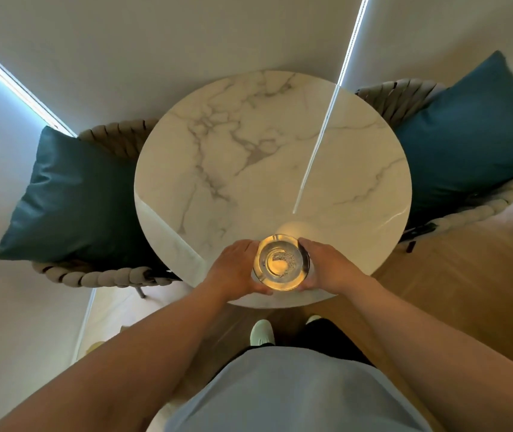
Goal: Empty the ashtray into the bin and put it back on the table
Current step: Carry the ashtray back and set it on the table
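Glass, clear and amber-lit — the ashtray (pixel 281 262) sits at the near edge of the table (pixel 249 145), and we have it clamped between our left hand (pixel 237 269) and right hand (pixel 326 265), grip closed on its sides. Grey specks lie inside, so we judge emptying hasn't begun; next comes a level lift. Farther off, cushioned chairs (pixel 71 194) flank the table — no bin visible.

Glossy veined marble table (pixel 249 145) — clear glass ashtray (pixel 281 263), woven-rope chairs (pixel 105 277)
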A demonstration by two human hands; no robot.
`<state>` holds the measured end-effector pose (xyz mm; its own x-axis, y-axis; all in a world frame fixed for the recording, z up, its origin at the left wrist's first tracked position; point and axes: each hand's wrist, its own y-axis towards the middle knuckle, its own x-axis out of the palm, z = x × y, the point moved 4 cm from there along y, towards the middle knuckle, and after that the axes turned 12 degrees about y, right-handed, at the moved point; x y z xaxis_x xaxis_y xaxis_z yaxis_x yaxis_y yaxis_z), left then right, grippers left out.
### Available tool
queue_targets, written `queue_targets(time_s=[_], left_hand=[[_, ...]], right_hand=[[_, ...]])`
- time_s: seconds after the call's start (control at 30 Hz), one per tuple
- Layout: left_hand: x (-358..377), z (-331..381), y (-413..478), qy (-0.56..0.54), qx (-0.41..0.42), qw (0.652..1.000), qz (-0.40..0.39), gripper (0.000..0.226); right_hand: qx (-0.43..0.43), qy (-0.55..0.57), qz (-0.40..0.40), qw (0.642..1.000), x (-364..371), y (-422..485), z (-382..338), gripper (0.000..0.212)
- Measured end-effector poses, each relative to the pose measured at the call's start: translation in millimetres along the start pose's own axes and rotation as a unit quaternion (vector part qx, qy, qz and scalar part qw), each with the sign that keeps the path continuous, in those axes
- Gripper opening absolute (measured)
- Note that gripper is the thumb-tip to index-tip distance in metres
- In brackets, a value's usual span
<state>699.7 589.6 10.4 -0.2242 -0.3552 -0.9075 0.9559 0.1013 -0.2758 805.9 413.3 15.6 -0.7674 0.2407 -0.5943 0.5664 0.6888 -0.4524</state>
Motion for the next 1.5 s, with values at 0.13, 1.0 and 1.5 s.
queue_targets(time_s=[0.13, 1.0, 1.5], left_hand=[[-5.4, -6.7, 26.0, -0.013, -0.012, 1.000, -0.001, 0.098], [-32.0, -64.4, 177.6, -0.022, -0.069, 0.997, 0.012, 0.094], [-38.2, -100.4, 252.6, -0.002, -0.051, 0.999, 0.002, 0.115]], right_hand=[[-0.006, 0.003, -0.005, 1.000, -14.6, 25.8, 3.4, 0.083], [-0.020, 0.003, -0.003, 1.000, -78.0, 188.1, 10.6, 0.093], [-0.064, -0.058, 0.037, 0.996, -105.4, 255.7, 12.5, 0.089]])
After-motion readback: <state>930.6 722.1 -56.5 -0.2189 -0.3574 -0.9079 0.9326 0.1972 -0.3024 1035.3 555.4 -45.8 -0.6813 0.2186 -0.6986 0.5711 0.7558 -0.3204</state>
